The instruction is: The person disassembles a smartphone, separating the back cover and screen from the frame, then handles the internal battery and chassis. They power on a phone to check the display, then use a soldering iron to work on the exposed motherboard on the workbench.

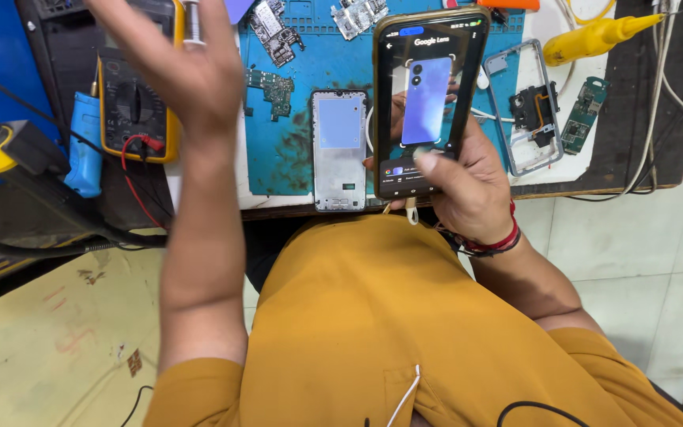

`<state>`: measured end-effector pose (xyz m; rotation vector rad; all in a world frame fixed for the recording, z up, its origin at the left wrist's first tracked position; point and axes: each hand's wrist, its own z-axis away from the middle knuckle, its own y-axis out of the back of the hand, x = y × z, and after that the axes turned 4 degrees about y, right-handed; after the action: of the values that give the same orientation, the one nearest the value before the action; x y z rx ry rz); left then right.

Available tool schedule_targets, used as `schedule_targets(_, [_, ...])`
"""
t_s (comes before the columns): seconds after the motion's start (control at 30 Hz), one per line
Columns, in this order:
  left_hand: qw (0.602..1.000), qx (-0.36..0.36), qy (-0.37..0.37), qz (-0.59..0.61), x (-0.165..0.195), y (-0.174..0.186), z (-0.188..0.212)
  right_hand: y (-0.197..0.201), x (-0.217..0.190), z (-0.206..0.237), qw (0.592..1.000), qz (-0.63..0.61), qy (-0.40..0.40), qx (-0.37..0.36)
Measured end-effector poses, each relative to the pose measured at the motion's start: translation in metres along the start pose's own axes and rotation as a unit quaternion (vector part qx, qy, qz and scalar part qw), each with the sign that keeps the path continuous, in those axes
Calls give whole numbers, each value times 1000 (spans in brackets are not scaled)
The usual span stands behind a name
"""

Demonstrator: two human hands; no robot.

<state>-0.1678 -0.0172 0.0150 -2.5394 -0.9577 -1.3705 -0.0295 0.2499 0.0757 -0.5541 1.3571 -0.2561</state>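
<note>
My right hand (468, 186) holds a smartphone (424, 103) upright over the bench edge, thumb on the lower part of its lit screen, which shows a picture of a blue phone back. My left hand (179, 63) is raised above the bench with fingers spread and holds nothing; it hovers over a yellow multimeter (132, 107). Below the phone, on a blue work mat (294, 150), lies a disassembled phone frame (339, 150) with a pale blue panel.
Circuit boards (274, 87) lie on the mat. A clear phone frame (527, 107) with a camera module, a green board (584, 115) and a yellow tool (590, 39) sit at the right. A blue tool (84, 146) and cables lie left.
</note>
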Motion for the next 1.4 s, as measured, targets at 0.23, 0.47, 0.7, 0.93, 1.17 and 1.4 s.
schedule_targets(0.23, [975,-224,-7,1,32,45,119,23,13,-2,997,-58,42,-1])
schedule_targets(0.47, [962,-271,-15,-41,36,50,127,25,15,-10,996,-58,57,-31])
schedule_targets(0.7, [937,-322,-109,-76,31,51,128,16,8,-14,999,28,37,6])
schedule_targets(0.93, [929,-344,-122,-68,36,51,122,15,11,-18,999,-26,33,26])
schedule_targets(1.17, [932,-337,-115,-70,35,51,123,15,14,-21,998,-13,47,36])
schedule_targets(1.4, [937,-329,-100,-61,34,51,123,16,15,-21,997,-10,62,38])
